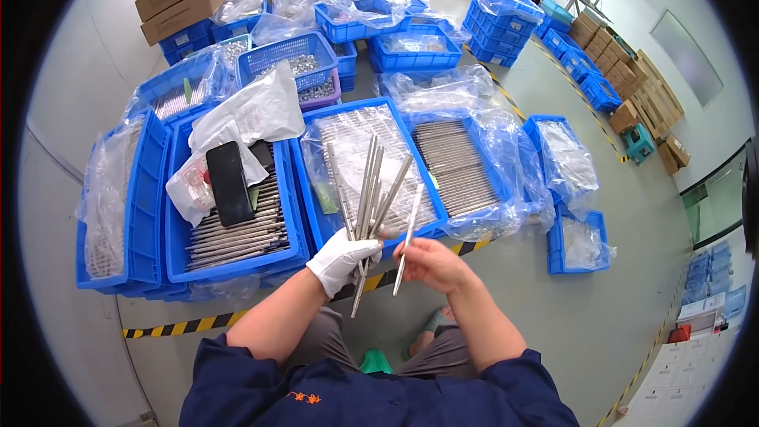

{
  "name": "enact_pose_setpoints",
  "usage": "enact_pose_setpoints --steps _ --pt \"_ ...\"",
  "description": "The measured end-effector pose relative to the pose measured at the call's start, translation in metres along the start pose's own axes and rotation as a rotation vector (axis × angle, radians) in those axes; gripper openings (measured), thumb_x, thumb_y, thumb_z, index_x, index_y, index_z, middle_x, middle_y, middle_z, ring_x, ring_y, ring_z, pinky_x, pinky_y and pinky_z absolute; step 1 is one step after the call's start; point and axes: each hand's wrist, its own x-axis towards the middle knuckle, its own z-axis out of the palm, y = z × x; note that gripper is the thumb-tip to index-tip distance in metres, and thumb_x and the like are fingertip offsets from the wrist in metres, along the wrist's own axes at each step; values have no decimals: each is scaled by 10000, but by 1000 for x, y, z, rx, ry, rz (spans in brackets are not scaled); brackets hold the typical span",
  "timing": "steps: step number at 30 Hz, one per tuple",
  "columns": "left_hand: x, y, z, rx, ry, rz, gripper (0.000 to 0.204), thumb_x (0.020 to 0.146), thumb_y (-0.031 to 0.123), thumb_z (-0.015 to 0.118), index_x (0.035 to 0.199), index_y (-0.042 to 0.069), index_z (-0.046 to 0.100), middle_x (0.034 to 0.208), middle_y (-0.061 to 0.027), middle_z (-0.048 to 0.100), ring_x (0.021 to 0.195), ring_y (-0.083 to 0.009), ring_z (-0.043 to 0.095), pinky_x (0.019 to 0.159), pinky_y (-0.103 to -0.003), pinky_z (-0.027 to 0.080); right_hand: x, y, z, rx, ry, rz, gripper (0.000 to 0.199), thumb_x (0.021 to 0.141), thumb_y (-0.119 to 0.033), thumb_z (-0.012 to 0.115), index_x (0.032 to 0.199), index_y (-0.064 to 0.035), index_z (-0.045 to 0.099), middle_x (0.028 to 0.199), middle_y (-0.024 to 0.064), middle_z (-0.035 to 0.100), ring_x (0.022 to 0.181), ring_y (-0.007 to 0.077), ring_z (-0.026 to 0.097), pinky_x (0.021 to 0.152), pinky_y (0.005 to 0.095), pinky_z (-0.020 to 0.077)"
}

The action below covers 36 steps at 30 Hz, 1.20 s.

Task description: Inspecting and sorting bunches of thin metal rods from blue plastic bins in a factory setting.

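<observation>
I have the left hand point(341, 258), in a white glove, clamped around a fanned bundle of metal rods point(370, 190). The bundle rises above the fist, and some lower ends project beneath it. The right hand point(435, 266), bare, is closed with thumb and fingers on a single rod point(409, 236), tilted, its lower end clear of the bundle.

I note both hands at the front edge of the middle blue crate point(303, 190); the upper part of the bundle overlaps my sight of the wrapped contents in that crate.

Against the middle crate's left edge stands the left blue crate point(237, 273), with rods point(237, 242) lying crosswise toward its front edge. Above these I record a black phone-like slab point(228, 183) resting partly on a white plastic bag point(257, 115). Beyond the middle crate's right edge, close-packed rods point(455, 168) fill another crate, clear plastic film point(510, 178) bunched along its right edge.
</observation>
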Motion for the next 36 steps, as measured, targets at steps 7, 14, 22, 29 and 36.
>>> enact_pose_setpoints --steps 7,14,22,29,36 --pt "1 -1 -2 -55 -95 13 301 677 69 637 951 50 513 822 -64 563 718 -125 532 622 -245 440 3 24 27 -71 -170 230 157 808 -142 543 924 -36 550 805 47 582 689 108 562 636 238 470" --pt "14 5 -21 -94 107 152 330 684 26 583 1003 44 500 799 -43 561 697 -130 544 620 -249 443 -11 38 53 -266 -493 324 181 779 -196 588 865 -40 555 768 15 574 692 78 541 624 199 443" --pt "3 11 -18 80 5 3 275 779 143 547 1015 18 484 646 -32 504 527 -104 504 482 -213 415 -16 -16 15 -134 18 -221 106 770 -99 563 852 -32 571 789 47 594 698 105 557 641 222 452" --pt "-5 -1 5 299 -200 -128 286 787 262 576 962 38 554 652 8 502 564 -63 463 508 -200 374 -15 -38 -27 240 164 -502 124 819 -135 535 909 -51 547 807 52 587 731 134 575 648 263 492" --pt "-5 0 4 451 -203 -171 264 787 261 575 949 54 567 666 14 511 566 -54 451 501 -194 365 -25 -48 -30 86 156 -526 120 802 -89 550 910 -36 551 819 44 586 696 109 573 627 221 483"
